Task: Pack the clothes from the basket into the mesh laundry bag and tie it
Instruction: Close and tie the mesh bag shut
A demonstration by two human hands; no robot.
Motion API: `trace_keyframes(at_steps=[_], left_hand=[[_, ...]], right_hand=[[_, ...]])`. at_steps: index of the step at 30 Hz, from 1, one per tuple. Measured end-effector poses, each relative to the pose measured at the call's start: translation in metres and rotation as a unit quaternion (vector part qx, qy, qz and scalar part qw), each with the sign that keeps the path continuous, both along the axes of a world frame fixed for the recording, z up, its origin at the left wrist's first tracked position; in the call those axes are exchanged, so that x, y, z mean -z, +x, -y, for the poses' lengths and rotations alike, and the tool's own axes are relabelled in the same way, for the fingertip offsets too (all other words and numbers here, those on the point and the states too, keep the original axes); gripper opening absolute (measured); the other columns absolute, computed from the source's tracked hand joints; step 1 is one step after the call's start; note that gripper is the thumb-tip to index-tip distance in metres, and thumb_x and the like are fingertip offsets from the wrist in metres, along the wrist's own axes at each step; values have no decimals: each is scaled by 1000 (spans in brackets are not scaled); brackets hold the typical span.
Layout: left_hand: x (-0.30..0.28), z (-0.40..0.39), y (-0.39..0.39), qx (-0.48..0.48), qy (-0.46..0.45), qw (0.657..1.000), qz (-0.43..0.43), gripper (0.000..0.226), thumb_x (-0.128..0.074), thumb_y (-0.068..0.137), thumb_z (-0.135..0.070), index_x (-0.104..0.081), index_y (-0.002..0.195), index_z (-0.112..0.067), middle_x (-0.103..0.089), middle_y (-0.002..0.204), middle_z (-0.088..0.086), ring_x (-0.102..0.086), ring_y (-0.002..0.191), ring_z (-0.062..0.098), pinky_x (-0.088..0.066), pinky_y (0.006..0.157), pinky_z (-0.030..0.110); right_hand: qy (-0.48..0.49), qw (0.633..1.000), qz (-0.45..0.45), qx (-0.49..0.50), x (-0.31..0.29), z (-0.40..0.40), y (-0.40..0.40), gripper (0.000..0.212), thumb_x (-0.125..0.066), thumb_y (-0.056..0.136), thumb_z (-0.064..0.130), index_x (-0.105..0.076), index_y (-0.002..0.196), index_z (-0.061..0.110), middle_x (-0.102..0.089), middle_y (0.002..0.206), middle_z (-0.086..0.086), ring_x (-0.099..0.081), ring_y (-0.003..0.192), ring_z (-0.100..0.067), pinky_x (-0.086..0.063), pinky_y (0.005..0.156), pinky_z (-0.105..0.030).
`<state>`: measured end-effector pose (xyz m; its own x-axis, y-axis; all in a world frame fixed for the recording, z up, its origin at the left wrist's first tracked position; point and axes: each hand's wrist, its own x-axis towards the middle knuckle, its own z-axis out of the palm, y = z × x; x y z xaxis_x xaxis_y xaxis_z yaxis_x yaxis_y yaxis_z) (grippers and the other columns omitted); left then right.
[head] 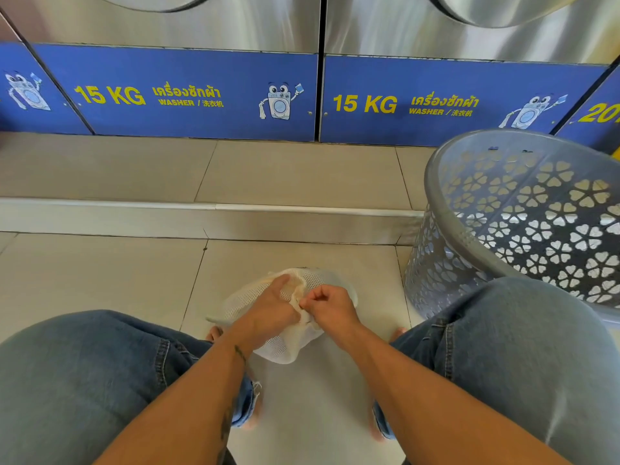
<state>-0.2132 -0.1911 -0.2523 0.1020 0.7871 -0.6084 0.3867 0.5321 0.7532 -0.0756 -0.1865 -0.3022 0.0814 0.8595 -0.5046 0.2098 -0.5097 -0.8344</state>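
The mesh bag [268, 344] is being tied: its gathered neck is gripped by the left hand [268, 310], the cord pinched by the right hand [330, 305]. A firm pull is probably needed next.

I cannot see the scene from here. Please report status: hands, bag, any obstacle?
Left hand and right hand both closed on mesh laundry bag neck. Bag on floor between feet. Laundry basket looks empty. Nothing in the way.

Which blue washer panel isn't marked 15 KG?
The far-right panel, cut off by the frame edge behind the basket: it starts "20". The two centre panels read 15 KG.
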Motion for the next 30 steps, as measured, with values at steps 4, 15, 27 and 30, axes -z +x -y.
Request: trace_keyframes(at_steps=[4, 15, 27, 30], left_hand=[[-6, 0, 2, -40, 1, 998, 37, 46, -53, 84, 0, -60, 121, -27, -66, 102, -2, -59, 81, 11, -45, 60, 24], [7, -6, 0, -56, 25, 997, -51, 15, -64, 86, -22, -65, 100, -26, -69, 101, -4, -65, 85, 16, -50, 61, 27], [4, -5, 3, -29, 72, 992, -102, 26, -74, 74, -21, -61, 95, -30, -69, 93, -1, -66, 84, 17, -54, 73, 33], [8, -7, 2, -33, 81, 992, -95, 21, -79, 73, -22, -65, 88, -25, -69, 90, -2, -64, 80, 16, -52, 74, 32]], right_hand=[[-17, 1000, -8, -23, 2, 3, 3, 25, -80, 82, 23, -72, 79, 0, -62, 68, -3, -57, 67, -17, -50, 67, -35], [32, 995, 16, -91, -6, 13, 7, 33, -69, 83, 0, -76, 66, 27, -69, 67, 10, -64, 71, -12, -55, 76, -34], [91, 970, 131, -182, -13, 13, 10, 26, -61, 80, 0, -64, 65, 20, -64, 70, 5, -59, 68, -12, -53, 66, -30], [85, 972, 127, -177, -16, 12, 10, 30, -60, 82, -1, -62, 63, 22, -64, 70, 5, -59, 67, -11, -52, 63, -27]])
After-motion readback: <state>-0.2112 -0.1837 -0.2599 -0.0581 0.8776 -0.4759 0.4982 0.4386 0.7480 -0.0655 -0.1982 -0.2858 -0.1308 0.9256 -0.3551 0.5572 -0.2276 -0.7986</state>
